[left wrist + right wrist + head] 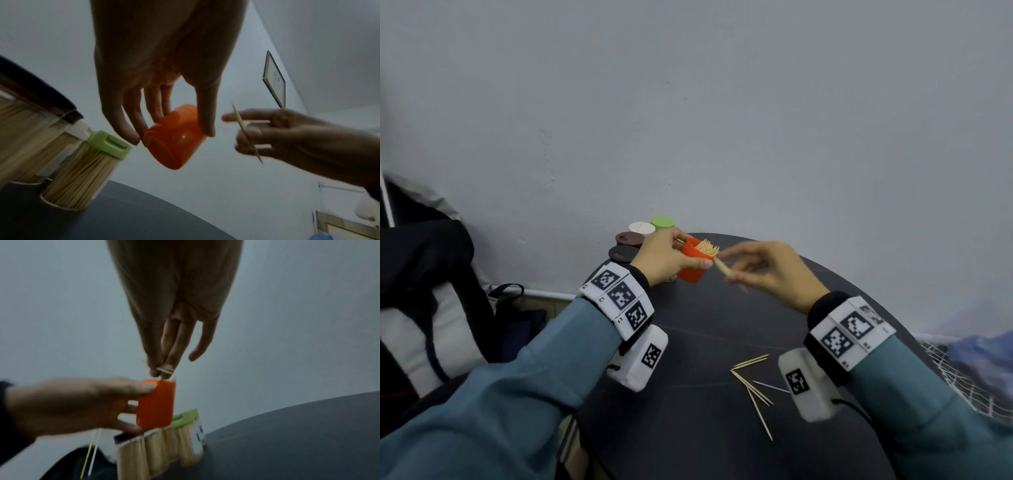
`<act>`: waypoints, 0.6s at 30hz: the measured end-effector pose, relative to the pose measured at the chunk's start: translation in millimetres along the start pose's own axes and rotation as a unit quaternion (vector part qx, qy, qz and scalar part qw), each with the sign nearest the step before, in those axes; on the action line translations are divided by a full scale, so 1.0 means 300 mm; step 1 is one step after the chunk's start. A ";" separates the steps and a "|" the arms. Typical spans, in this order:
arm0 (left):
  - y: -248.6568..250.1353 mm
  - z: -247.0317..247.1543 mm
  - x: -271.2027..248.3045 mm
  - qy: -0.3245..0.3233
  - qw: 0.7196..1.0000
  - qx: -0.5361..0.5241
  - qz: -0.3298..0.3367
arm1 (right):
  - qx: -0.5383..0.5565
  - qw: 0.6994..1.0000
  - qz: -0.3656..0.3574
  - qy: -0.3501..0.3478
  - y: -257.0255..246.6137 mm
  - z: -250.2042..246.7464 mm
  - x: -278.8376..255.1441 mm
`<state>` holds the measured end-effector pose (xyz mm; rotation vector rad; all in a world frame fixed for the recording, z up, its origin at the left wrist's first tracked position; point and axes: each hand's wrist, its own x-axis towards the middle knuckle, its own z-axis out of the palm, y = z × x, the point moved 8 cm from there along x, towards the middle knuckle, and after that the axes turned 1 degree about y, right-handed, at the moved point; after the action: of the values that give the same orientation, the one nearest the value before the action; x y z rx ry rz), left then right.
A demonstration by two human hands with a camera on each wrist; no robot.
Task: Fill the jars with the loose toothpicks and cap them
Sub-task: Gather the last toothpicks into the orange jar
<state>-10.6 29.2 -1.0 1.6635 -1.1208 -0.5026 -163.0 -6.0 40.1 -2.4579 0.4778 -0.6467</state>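
My left hand grips an orange jar in the air above the black table; the jar tilts to the right, and toothpick tips stick out of its open mouth. In the left wrist view the orange jar sits between thumb and fingers. My right hand pinches a small bundle of toothpicks right at the jar's mouth; in the right wrist view the bundle touches the orange jar at its rim. Several loose toothpicks lie on the table near me.
Behind my left hand stand capped jars full of toothpicks: a green-capped one, a white-capped one and two dark brown-capped ones. A black and white bag lies to the left of the table. The wall is close behind.
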 end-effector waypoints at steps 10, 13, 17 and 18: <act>0.022 0.089 -0.025 -0.045 0.998 0.008 0.031 | 0.114 0.944 0.124 0.285 0.071 -0.101 0.047; 0.027 0.101 -0.026 -0.042 0.998 0.005 0.041 | 0.038 0.950 0.168 0.260 0.094 -0.039 0.021; 0.028 0.120 -0.022 -0.054 0.998 0.010 0.041 | 0.026 0.935 0.203 0.289 0.105 -0.064 -0.034; 0.026 0.126 -0.019 -0.059 0.997 0.012 0.039 | 0.031 0.934 0.211 0.288 0.113 -0.070 -0.045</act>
<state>-45.6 14.5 -9.6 1.6214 -1.2777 -0.5457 -191.8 -35.1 31.0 -1.9752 1.1515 -1.1645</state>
